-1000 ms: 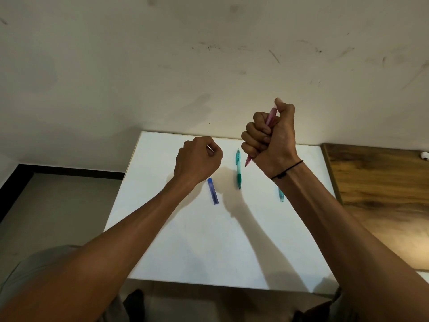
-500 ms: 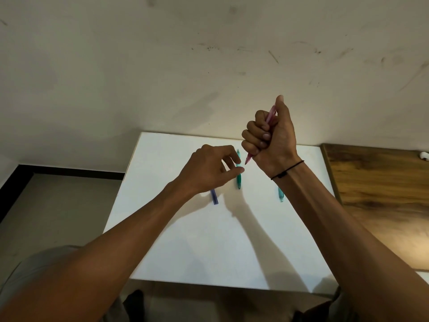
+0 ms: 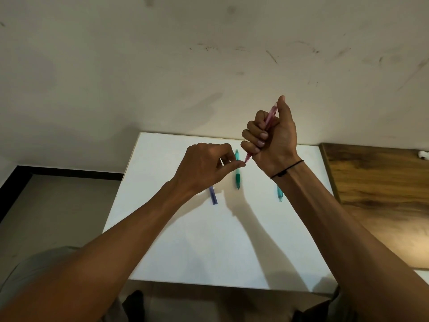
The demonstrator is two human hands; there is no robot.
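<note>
The right hand point(image 3: 274, 140) is raised above the far edge of the white desk point(image 3: 185, 240), closed in a fist around a pink pen point(image 3: 271, 116). Its thumb stands straight up along the pen's upper end. The pen slants, with its top near the thumb tip and its lower tip poking out under the little finger. A black band point(image 3: 287, 169) circles that wrist.

The left hand point(image 3: 204, 168) hovers just beside it, over the desk. Its fingers are curled and its thumb stretches out to meet the pink pen's lower tip. A thin pale sliver point(image 3: 221, 161) shows pinched between its fingers; what it is cannot be told.

On the desk under the hands lies a green pen point(image 3: 237, 176), pointing toward the near edge. Left of it a blue piece point(image 3: 213, 197) sticks out from under the left wrist. To the right a teal piece point(image 3: 279, 195) shows beside the right forearm. All three lie apart from one another. Any print on the pens is too small to read.

A wooden table point(image 3: 383, 182) adjoins the desk on the right, with a small white object point(image 3: 423, 155) at its far edge. A scuffed wall point(image 3: 162, 66) rises behind.
</note>
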